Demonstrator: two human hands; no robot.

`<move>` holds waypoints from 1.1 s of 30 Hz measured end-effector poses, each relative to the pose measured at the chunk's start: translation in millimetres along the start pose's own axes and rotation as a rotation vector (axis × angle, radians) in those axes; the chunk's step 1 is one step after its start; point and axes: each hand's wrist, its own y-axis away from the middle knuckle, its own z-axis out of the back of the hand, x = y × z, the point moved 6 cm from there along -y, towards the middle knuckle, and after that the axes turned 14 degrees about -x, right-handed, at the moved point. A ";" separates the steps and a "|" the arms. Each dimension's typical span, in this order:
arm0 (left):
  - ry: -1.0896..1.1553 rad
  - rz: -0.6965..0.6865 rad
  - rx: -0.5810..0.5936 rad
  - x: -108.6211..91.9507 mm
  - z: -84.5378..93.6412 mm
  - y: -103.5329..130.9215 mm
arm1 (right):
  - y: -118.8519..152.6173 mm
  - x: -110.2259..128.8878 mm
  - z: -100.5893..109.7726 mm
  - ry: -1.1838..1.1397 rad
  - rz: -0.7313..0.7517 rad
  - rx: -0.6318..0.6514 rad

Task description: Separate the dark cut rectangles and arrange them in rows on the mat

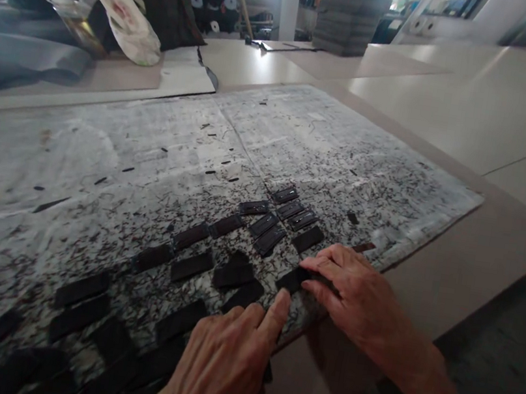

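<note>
Several small dark rectangular pieces (192,265) lie in rows on a stained, speckled paper sheet (161,149) spread over the table. My right hand (352,289) rests on the sheet near its front right edge, fingertips touching one dark piece (291,279). My left hand (223,362) lies flat lower down, index finger stretched toward that same piece, palm over other dark pieces. Neither hand lifts anything.
The beige table (477,117) stretches away to the right and back. A white bag (127,15) and dark fabric (173,6) sit at the back left. A grey stack (352,13) stands far back. The table's front edge drops to dark floor (508,339) at right.
</note>
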 end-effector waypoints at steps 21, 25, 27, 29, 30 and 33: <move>-0.081 -0.076 0.022 -2.9 -3.7 -9.8 | -15.9 -10.4 -0.7 -0.139 -0.122 0.094; -0.032 -0.074 0.066 -1.1 -6.4 -9.9 | -7.6 -17.3 10.5 -0.153 -0.174 -0.035; 0.006 -0.085 0.034 -0.6 -6.2 -9.9 | -2.5 -18.1 14.3 -0.142 -0.191 -0.070; 0.031 -0.095 -0.021 0.0 -5.5 -9.3 | 1.3 -16.2 15.2 -0.140 -0.182 -0.077; 0.030 -0.094 -0.040 0.6 -5.6 -8.8 | 2.4 -15.2 14.7 -0.141 -0.176 -0.074; -0.004 -0.106 -0.068 1.3 -6.1 -7.7 | 3.2 -14.0 11.9 -0.137 -0.158 -0.056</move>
